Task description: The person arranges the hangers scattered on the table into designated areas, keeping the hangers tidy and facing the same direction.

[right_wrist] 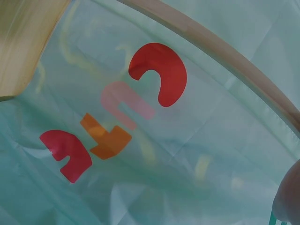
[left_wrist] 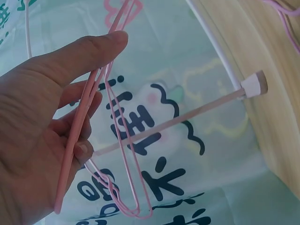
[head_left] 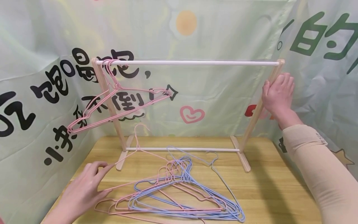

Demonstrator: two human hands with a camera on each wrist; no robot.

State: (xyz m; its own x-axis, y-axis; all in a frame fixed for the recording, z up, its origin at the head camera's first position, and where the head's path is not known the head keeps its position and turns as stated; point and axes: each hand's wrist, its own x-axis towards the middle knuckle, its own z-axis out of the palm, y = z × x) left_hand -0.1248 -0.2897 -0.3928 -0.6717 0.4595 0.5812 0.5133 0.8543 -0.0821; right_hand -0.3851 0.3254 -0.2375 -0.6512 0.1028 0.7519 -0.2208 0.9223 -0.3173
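Note:
My left hand [head_left: 84,185] pinches one end of a pink hanger [head_left: 137,140] between thumb and fingers, in front of the rack's left foot. Its hook points up. In the left wrist view, the thumb presses on the pink hanger [left_wrist: 77,133] with the fingers behind it. At the right, my right hand [head_left: 279,93] grips the wooden post [head_left: 255,116] of a small clothes rack, near its top. Pink hangers [head_left: 117,88] hang at the left end of the white top rod [head_left: 187,63]. The right wrist view catches the post [right_wrist: 206,35] and a fingertip at the edge.
Blue hangers [head_left: 218,199] and more pink hangers [head_left: 120,207] lie in an overlapping pile on the wooden table [head_left: 282,186], in front of the rack. A lower white rod [head_left: 195,149] joins the rack's feet. Printed cloth [head_left: 223,31] surrounds the table at the back and sides.

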